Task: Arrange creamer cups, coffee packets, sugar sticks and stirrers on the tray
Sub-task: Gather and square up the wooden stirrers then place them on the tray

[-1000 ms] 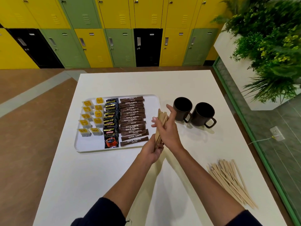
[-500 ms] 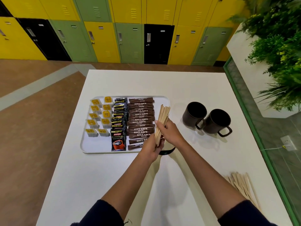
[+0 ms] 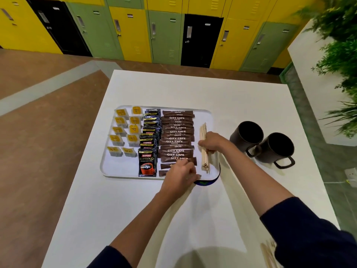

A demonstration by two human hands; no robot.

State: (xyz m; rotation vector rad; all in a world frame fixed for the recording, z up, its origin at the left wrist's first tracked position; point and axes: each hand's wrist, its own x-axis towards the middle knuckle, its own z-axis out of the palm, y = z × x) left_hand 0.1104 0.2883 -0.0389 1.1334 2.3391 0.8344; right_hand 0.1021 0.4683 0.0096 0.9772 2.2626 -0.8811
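— where are the stirrers [image 3: 203,146]?
— on the tray [image 3: 108,167], right of the sugar sticks [image 3: 177,139], long axis running away from the person.
— grip?
— right hand [image 3: 212,142] closed on them mid-length; left hand [image 3: 180,176] near their close ends, seemingly empty.

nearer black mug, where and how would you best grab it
Take the nearer black mug by its handle, coming from the near right. The mug stands upright with the loop pointing toward the person and clear of the other mug, which crowds its far-left side.

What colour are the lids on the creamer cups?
Yellow-orange lids on whitish creamer cups, clearest in the head view.
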